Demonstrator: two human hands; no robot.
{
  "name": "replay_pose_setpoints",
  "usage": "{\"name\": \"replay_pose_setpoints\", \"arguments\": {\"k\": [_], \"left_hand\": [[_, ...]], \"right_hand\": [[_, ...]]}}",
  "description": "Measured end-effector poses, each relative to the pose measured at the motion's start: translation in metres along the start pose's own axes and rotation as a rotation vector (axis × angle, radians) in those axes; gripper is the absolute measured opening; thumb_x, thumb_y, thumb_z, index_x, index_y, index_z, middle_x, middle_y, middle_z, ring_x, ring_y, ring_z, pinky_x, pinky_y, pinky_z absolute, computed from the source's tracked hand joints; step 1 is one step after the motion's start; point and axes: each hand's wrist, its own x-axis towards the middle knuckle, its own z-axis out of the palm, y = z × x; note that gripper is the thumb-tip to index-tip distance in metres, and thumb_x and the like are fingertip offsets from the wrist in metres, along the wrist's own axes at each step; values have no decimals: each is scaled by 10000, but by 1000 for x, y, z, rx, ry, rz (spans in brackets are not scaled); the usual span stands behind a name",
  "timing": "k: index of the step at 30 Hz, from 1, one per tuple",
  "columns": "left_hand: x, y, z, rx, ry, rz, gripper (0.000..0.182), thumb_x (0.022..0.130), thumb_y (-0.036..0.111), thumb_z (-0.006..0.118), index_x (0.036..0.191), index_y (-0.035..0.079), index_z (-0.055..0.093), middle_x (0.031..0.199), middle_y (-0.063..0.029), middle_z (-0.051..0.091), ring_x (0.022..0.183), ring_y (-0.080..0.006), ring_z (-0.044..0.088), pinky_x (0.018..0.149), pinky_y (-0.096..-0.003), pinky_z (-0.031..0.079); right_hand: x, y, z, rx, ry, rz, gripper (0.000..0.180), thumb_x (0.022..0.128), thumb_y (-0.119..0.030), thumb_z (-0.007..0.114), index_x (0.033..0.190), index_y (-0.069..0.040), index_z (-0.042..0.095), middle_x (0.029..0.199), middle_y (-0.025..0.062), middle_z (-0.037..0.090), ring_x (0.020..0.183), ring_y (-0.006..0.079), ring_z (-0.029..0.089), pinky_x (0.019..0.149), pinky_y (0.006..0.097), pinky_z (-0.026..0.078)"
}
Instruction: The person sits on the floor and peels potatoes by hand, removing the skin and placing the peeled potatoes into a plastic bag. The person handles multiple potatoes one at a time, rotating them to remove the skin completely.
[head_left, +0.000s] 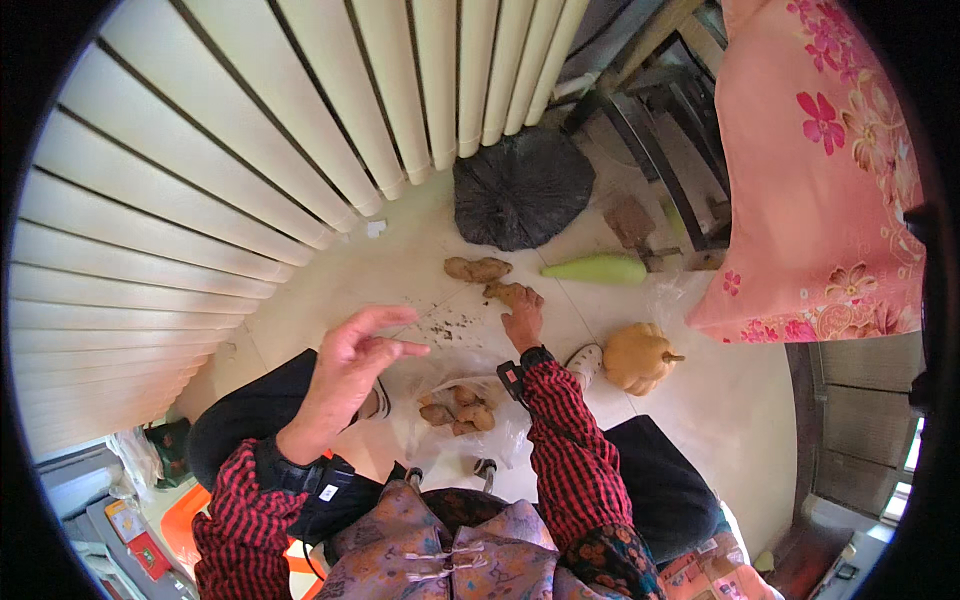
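My right hand (523, 319) is on the floor with its fingers closed over the right end of a knobbly brown tuber (501, 291), perhaps ginger or sweet potato. Just beyond it lies another lumpy brown tuber (477, 269). My left hand (349, 375) hovers above the floor, holding nothing, thumb and fingers apart. Loose dirt crumbs (448, 327) are scattered between the hands. Nearer my body, several brown tubers (472, 415), which look like potatoes, sit in an opened clear plastic bag (510, 435).
A ribbed tan pumpkin (637, 360) and a pale green gourd (596, 268) lie to the right. A black plastic bag (521, 187) stands ahead, beside a white slatted radiator (300, 150). A pink floral cloth (780, 187) hangs at the right. My shoe (585, 364) is near the pumpkin.
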Motion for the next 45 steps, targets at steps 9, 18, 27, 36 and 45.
{"name": "replay_pose_setpoints", "arguments": {"k": [9,18,27,36,45], "left_hand": [[-9,-1,-2,139,-173,-57,204,999,86,548,1146,-11,651,995,-63,696,986,-144,695,849,-279,556],[-14,-4,-15,60,-229,5,228,1021,168,544,1059,-25,657,1005,-86,698,929,-162,696,824,-286,553],[-32,23,-2,-13,-221,156,394,977,284,669,1220,-21,611,1024,-48,667,844,-98,626,754,-261,528],[-48,34,-2,163,-207,267,438,931,298,737,1196,-35,634,947,-27,657,751,-59,580,638,-233,500],[-42,24,-10,-87,-261,143,440,1023,395,569,1080,-33,655,859,-47,658,703,-113,639,591,-264,558]], "right_hand": [[-20,10,1,82,-217,370,401,774,-307,790,988,5,658,976,206,684,894,385,666,763,437,567],[-55,-100,-152,1704,-562,335,320,942,-241,678,1136,8,628,1092,93,688,1044,180,665,971,338,520],[-95,-217,-300,1575,-327,9,382,883,-204,749,1149,21,593,1102,82,679,1029,155,645,936,314,511],[-120,-244,-324,1065,2,-128,446,792,-162,814,1129,34,599,1047,111,692,937,187,672,865,346,548],[-124,-244,-312,1357,-166,-149,604,871,-171,768,1381,32,517,1214,131,651,1099,203,629,974,343,500]]}}
